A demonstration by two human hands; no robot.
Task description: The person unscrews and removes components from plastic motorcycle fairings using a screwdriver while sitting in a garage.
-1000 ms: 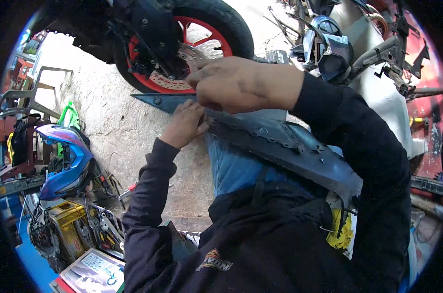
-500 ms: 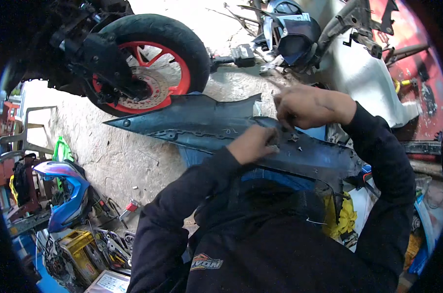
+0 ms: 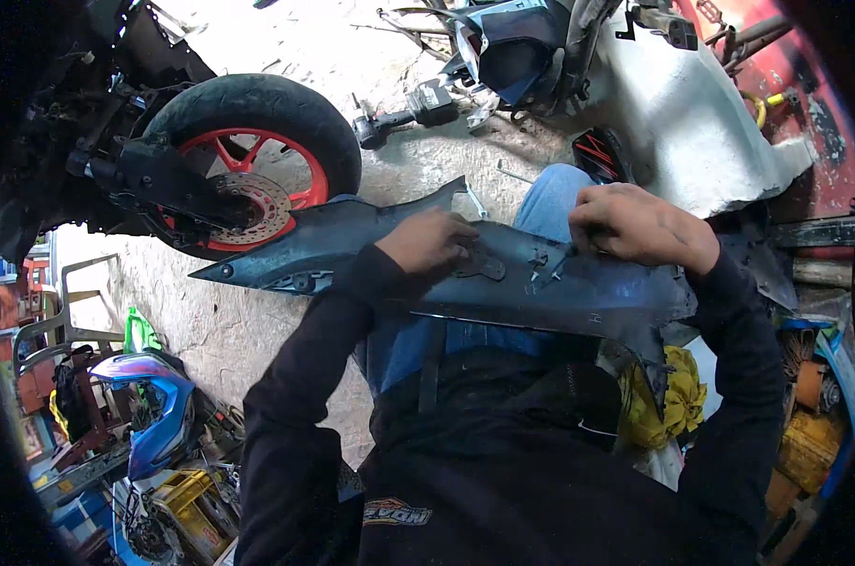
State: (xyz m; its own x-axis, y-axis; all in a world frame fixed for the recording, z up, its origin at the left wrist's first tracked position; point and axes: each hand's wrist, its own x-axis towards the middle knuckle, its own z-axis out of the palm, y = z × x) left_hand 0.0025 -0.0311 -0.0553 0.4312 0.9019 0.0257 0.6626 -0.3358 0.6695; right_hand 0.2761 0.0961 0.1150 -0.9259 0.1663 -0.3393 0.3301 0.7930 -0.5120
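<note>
A long, dark motorcycle fairing panel (image 3: 503,297) lies across my lap, its inner side up and its pointed end to the left. My left hand (image 3: 429,242) rests on its middle with curled fingers; whatever they hold, if anything, is hidden. Over the far right edge, my right hand (image 3: 640,226) is closed in a pinch, and I cannot make out anything in it. Between the hands, small metal pieces (image 3: 543,268), perhaps clips or screws, sit on the panel. Past the panel's far edge a slim silvery tool (image 3: 475,200), like a spanner, is partly visible.
At upper left stands a motorcycle wheel (image 3: 257,165) with a red rim. A cordless power tool (image 3: 404,115) lies on the concrete beyond. A blue headlight fairing (image 3: 158,406) and a yellow crate (image 3: 187,505) are at lower left. Yellow cloth (image 3: 677,396) lies near my right elbow.
My left hand has moved left along the panel. My right hand, blurred with a finger extended before, is now closed at the panel's far right edge. The view has shifted a little.
</note>
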